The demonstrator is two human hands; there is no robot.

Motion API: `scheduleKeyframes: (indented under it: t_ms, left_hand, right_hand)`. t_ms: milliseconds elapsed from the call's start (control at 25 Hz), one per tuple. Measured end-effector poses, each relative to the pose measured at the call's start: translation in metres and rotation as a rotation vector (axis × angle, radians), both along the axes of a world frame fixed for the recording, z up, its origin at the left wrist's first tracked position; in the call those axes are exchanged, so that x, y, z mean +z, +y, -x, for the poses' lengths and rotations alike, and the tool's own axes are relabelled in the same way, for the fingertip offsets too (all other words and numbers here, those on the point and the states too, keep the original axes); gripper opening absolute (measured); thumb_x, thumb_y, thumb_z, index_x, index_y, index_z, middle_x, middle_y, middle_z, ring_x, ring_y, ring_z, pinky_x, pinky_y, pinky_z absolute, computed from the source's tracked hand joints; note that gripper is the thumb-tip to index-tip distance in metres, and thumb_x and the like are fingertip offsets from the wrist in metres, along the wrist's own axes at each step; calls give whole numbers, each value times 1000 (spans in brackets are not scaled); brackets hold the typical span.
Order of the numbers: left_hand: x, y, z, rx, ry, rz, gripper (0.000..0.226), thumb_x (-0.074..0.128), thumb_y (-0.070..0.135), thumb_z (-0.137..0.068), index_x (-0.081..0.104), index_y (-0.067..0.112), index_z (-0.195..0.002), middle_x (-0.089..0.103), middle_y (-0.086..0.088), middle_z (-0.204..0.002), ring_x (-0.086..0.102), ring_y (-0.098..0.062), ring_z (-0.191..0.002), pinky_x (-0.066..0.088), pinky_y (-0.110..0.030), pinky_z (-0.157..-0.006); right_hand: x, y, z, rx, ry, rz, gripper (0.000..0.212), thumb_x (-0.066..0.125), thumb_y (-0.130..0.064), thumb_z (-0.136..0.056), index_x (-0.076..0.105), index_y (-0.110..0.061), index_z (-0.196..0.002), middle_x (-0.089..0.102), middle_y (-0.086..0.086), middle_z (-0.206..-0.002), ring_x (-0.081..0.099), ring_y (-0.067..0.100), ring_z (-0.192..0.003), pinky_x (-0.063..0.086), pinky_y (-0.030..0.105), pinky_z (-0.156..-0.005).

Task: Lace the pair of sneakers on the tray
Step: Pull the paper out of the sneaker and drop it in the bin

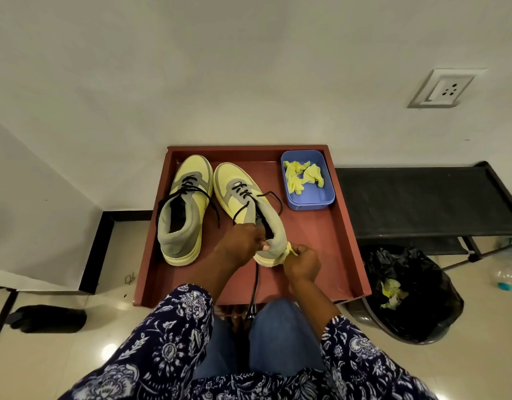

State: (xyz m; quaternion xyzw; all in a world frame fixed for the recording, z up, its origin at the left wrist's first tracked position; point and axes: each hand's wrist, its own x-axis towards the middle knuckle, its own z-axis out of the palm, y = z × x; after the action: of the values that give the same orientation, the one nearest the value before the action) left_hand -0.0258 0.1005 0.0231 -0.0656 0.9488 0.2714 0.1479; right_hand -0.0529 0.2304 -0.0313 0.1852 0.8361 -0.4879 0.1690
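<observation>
I see the right sneaker [243,194] lying on the red-brown tray [318,249], its heel lifted toward me and held between both hands. My left hand [239,241] curls over the heel collar, thumb pressed on the grey rim, and a black lace [256,281] runs from under it and down over the tray's near edge. My right hand [302,262] pinches a twist of yellow paper [289,249] right against the back of the heel. Beyond the left hand the shoe's lower eyelets are laced and a loose loop of lace lies just past the fingers.

To the left of the left hand stands the other sneaker [184,209], upright on the tray, laced near the toe with its lace ends draped down both sides. Past the right hand, in the tray's far corner, sits a blue plastic box [312,197] holding crumpled yellow paper wads [305,176].

The tray rests on the floor against a white wall [220,67]; the floor [41,365] is glossy pale tile with a dark skirting strip. Right of the right hand is a low black rack [422,200], and nearer me a bin lined with a black bag [407,295] with yellow scraps in it. A wall socket [442,89] is high on the right. Far left of the left hand a dark object [49,319] lies on the tile.
</observation>
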Motion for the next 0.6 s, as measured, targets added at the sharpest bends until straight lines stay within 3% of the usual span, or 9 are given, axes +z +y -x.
scheduleKeyframes:
  t_ms: [240, 360, 480, 600]
  left_hand:
    - [-4, 2, 0, 26, 45, -13, 27, 58, 22, -88, 58, -5, -87, 58, -22, -95, 55, -34, -89, 33, -35, -68]
    - [-10, 4, -3, 52, 73, -20, 25, 56, 20, -90, 59, -3, -99, 58, -22, -101, 55, -34, -93, 30, -28, -67]
    - [-15, 16, -13, 101, 118, -35, 29, 51, 12, -91, 51, 1, -117, 56, -20, -114, 53, -35, -105, 36, -29, -76]
    - [-16, 33, -24, 233, 180, -59, 33, 55, 15, -89, 51, -2, -116, 56, -21, -115, 52, -36, -107, 37, -32, -79]
  right_hand:
    - [12, -2, 17, 88, 48, 57, 30, 54, 3, -82, 69, -8, -106, 69, 10, -108, 63, 25, -97, 53, 37, -89]
    - [12, 1, 2, 126, 116, 33, 32, 52, 4, -84, 67, -6, -110, 68, 11, -108, 62, 26, -99, 50, 31, -85]
    - [14, 5, -6, 132, 111, 60, 31, 53, 3, -85, 66, -6, -111, 68, 11, -110, 62, 24, -100, 49, 28, -85]
    - [15, 3, -12, 148, 61, 89, 31, 54, 3, -83, 66, -6, -111, 68, 10, -110, 62, 23, -100, 51, 30, -89]
